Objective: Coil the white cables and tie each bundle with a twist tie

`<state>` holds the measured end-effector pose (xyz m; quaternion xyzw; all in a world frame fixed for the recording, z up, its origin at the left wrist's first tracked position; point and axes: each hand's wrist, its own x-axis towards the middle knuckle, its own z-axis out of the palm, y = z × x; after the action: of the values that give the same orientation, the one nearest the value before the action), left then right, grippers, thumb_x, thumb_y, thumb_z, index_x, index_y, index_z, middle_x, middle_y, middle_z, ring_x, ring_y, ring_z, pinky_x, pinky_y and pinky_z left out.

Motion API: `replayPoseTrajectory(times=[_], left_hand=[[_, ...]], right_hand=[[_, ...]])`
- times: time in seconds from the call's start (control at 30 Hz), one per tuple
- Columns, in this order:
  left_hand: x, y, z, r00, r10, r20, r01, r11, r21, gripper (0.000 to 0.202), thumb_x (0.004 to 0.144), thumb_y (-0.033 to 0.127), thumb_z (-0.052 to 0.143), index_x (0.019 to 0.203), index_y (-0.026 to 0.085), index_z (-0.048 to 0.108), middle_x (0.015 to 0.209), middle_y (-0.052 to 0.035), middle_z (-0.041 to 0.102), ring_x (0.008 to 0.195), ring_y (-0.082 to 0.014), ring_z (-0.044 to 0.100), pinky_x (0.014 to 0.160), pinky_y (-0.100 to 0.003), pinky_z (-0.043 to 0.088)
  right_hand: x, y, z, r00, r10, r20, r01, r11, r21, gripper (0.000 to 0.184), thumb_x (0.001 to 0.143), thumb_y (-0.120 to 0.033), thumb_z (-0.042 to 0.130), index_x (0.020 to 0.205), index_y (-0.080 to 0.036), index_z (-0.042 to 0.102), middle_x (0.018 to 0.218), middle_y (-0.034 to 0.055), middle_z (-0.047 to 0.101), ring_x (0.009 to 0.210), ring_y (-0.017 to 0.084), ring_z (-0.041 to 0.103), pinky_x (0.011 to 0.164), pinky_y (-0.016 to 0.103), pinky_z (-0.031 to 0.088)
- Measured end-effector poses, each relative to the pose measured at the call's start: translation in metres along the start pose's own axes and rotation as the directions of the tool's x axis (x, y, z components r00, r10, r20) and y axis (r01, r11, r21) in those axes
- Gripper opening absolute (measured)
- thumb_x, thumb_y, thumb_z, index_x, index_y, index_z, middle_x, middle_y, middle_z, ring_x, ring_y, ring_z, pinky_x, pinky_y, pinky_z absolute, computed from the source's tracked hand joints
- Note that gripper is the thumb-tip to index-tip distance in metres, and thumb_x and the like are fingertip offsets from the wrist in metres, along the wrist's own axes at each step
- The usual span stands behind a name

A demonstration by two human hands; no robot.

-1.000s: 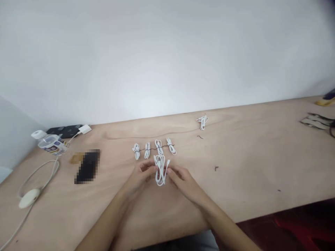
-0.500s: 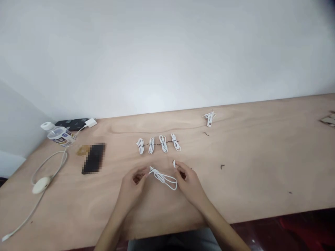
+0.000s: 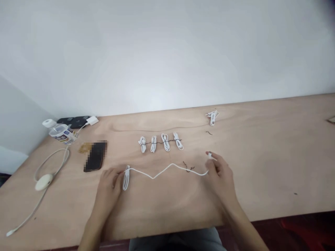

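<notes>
A white charging cable (image 3: 162, 171) stretches in a zigzag between my two hands. My left hand (image 3: 109, 181) is closed on its coiled part, whose loops hang beside the fingertips. Between the thumb and fingers of my right hand (image 3: 220, 170) is the cable's white plug end. Under the stretched cable lie dark twist ties (image 3: 187, 168). Just beyond, several white cable bundles (image 3: 165, 142) sit in a row, each with a dark tie round its middle.
Another white cable bundle (image 3: 213, 118) lies near the wall, with a loose dark tie (image 3: 208, 132) before it. At left are a plastic bottle (image 3: 62, 134), a pixelated black phone (image 3: 95, 157), black boxes (image 3: 78, 121) and a long white cord with an oval piece (image 3: 44, 182).
My hands have moved apart, the right one to the right and the left one to the left. A length of the cable has come out of the coil and now spans between them.
</notes>
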<state>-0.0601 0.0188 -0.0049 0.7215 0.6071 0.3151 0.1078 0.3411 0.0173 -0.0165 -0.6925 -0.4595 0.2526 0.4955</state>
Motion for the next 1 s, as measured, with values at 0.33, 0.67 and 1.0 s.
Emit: replayPoseTrajectory(times=[0.33, 0.67, 1.0], left_hand=[[0.009, 0.019, 0.006, 0.998, 0.057, -0.011, -0.058, 0.998, -0.039, 0.018, 0.102, 0.033, 0.059, 0.108, 0.025, 0.075, 0.11, -0.0059, 0.075, 0.107, -0.0274, 0.065, 0.1, -0.043, 0.046], [-0.008, 0.016, -0.006, 0.971, -0.206, -0.125, 0.198, 0.977, -0.076, 0.013, 0.097, 0.035, 0.066, 0.102, 0.024, 0.07, 0.095, -0.0029, 0.072, 0.081, -0.0216, 0.062, 0.074, -0.033, 0.049], [-0.012, 0.026, 0.0, 0.987, -0.058, 0.15, 0.079, 0.987, -0.138, 0.024, 0.098, 0.021, 0.056, 0.11, 0.026, 0.076, 0.11, -0.0061, 0.077, 0.099, -0.025, 0.07, 0.086, -0.037, 0.056]], right_hand=[[-0.023, -0.022, 0.012, 0.979, -0.168, 0.115, 0.133, 0.956, 0.26, 0.023, 0.103, -0.041, 0.056, 0.108, -0.022, 0.068, 0.087, 0.003, 0.066, 0.08, 0.02, 0.065, 0.077, 0.034, 0.053], [-0.058, -0.054, 0.055, 0.732, -0.276, 0.623, 0.356, 0.934, -0.004, 0.022, 0.099, -0.029, 0.06, 0.079, -0.021, 0.066, 0.076, -0.0002, 0.066, 0.072, 0.017, 0.061, 0.068, 0.028, 0.042], [-0.087, -0.107, 0.097, 0.461, -0.238, 0.855, 0.729, 0.651, -0.211, 0.024, 0.105, -0.03, 0.051, 0.106, -0.022, 0.073, 0.085, 0.0094, 0.077, 0.073, 0.028, 0.07, 0.063, 0.034, 0.044]])
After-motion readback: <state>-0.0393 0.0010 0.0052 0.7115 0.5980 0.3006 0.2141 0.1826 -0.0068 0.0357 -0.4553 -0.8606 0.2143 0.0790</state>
